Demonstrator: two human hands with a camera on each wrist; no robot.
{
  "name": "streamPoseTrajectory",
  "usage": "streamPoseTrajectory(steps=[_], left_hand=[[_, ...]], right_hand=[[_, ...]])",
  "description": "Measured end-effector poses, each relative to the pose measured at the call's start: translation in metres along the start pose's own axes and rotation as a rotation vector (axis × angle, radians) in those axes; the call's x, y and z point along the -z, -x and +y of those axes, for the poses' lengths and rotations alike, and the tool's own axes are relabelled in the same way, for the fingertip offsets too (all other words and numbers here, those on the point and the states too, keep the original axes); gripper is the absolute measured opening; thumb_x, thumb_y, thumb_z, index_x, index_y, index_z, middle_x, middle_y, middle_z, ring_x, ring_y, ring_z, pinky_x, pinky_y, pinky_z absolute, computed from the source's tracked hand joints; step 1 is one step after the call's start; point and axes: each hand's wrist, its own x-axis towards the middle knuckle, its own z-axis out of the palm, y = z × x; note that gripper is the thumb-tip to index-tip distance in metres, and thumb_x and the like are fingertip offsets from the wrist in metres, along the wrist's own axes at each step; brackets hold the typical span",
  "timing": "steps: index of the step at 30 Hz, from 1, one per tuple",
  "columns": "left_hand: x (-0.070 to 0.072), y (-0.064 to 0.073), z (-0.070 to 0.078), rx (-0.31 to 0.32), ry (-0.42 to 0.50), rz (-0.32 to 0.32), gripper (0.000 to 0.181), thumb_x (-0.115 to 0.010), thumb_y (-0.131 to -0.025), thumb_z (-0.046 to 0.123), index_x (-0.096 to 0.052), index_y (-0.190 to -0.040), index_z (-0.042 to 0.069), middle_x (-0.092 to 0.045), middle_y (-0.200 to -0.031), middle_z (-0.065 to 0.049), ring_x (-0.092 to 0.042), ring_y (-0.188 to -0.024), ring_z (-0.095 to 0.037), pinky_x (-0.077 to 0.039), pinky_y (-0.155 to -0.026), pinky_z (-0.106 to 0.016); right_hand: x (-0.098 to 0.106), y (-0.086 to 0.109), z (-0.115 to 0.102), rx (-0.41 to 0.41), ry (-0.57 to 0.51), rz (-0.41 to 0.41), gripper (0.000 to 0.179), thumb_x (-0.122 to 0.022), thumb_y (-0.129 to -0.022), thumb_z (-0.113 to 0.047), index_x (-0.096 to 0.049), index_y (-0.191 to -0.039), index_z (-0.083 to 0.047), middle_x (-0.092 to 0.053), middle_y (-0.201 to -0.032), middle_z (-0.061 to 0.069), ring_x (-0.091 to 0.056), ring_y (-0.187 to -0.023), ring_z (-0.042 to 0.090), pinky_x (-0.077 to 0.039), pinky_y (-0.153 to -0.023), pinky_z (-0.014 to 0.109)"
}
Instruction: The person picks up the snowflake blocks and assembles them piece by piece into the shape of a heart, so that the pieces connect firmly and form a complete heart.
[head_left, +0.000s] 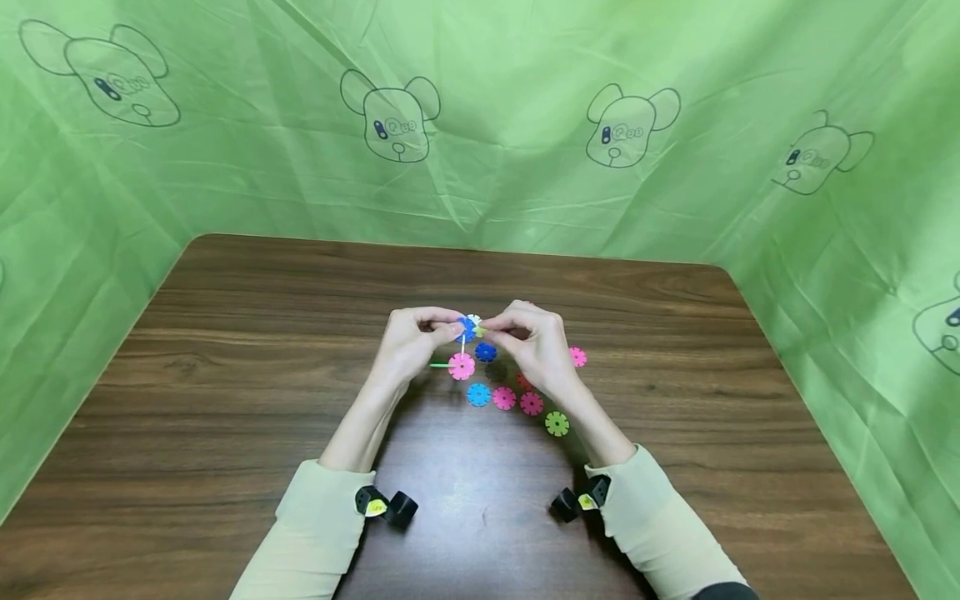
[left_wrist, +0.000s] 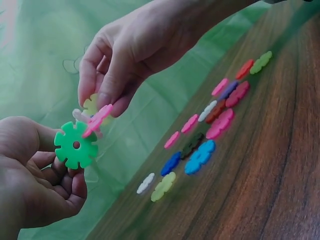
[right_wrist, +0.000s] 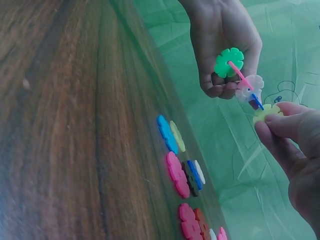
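Observation:
Flower-shaped plastic discs with notched rims are slotted together in a small chain between both hands. My left hand [head_left: 405,346] pinches the chain near its blue disc [head_left: 467,331]. Below the fingers hang a pink disc [head_left: 461,367] and a green disc [left_wrist: 67,150]. A white disc [right_wrist: 253,84] sits between the pink and blue ones. My right hand [head_left: 536,343] pinches a pale yellow disc [right_wrist: 262,114] between thumb and index finger, against the blue disc's edge. Whether the yellow disc is slotted in cannot be made out.
Loose discs lie on the brown wooden table [head_left: 262,400] under and beside the hands, among them a light blue disc [head_left: 478,395], a dark blue disc [head_left: 486,352], a black disc [right_wrist: 190,178] and a lime green disc [head_left: 557,414]. Green curtain [head_left: 510,200] surrounds the table's far sides.

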Motion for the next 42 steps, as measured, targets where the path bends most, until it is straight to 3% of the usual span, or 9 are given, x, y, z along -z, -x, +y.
streamPoseTrajectory(steps=[7,17,27,32,35,42], left_hand=[[0.0013,-0.002,-0.0035,0.032,0.061,-0.021,0.023,-0.077,-0.09,0.008,-0.077,-0.11,-0.002,-0.074,-0.082,0.008,-0.062,-0.079,-0.007,-0.052,-0.08,-0.029],[-0.0014,-0.0016,-0.0041,0.024,0.053,-0.033,0.021,-0.075,-0.091,0.008,-0.077,-0.11,-0.001,-0.073,-0.083,0.004,-0.06,-0.079,-0.01,-0.048,-0.074,-0.025],[0.0007,-0.0032,-0.002,0.055,0.097,-0.04,0.025,-0.076,-0.09,0.011,-0.076,-0.112,-0.001,-0.073,-0.083,0.007,-0.065,-0.089,-0.014,-0.053,-0.091,-0.039],[0.0001,-0.0023,-0.0007,0.051,0.111,-0.027,0.025,-0.076,-0.09,0.011,-0.075,-0.112,0.0,-0.071,-0.081,0.008,-0.065,-0.091,-0.019,-0.051,-0.093,-0.04],[0.0002,-0.0013,0.0011,0.033,0.101,-0.035,0.024,-0.074,-0.091,0.011,-0.074,-0.112,0.0,-0.068,-0.081,0.007,-0.062,-0.091,-0.022,-0.049,-0.092,-0.04],[0.0035,-0.0005,0.0033,-0.028,0.002,-0.083,0.025,-0.07,-0.096,0.015,-0.071,-0.118,0.004,-0.067,-0.095,-0.001,-0.059,-0.09,-0.016,-0.045,-0.087,-0.03]], right_hand=[[-0.0028,0.0007,0.0003,0.007,0.007,0.014,0.011,-0.084,-0.083,-0.002,-0.083,-0.09,-0.011,-0.075,-0.081,0.005,-0.063,-0.07,0.006,-0.055,-0.063,0.021],[-0.0039,0.0008,0.0017,0.043,0.033,-0.004,0.009,-0.083,-0.084,-0.003,-0.083,-0.089,-0.011,-0.074,-0.078,0.004,-0.064,-0.07,0.007,-0.055,-0.064,0.017],[-0.0009,-0.0052,-0.0001,-0.089,-0.011,-0.001,0.012,-0.082,-0.087,-0.01,-0.08,-0.099,-0.007,-0.077,-0.096,0.007,-0.075,-0.085,0.012,-0.063,-0.077,0.027],[0.0011,-0.0065,0.0019,-0.101,0.022,-0.014,0.008,-0.08,-0.089,-0.012,-0.08,-0.096,-0.009,-0.077,-0.095,0.006,-0.073,-0.085,0.009,-0.063,-0.079,0.037],[0.0018,-0.0069,0.0033,-0.081,0.055,-0.012,0.006,-0.079,-0.09,-0.012,-0.08,-0.096,-0.012,-0.078,-0.094,0.005,-0.071,-0.084,0.008,-0.061,-0.076,0.033],[0.002,-0.0079,0.0049,-0.04,0.031,-0.008,0.011,-0.076,-0.091,-0.005,-0.082,-0.096,-0.013,-0.079,-0.095,0.005,-0.07,-0.089,0.016,-0.053,-0.077,0.017]])
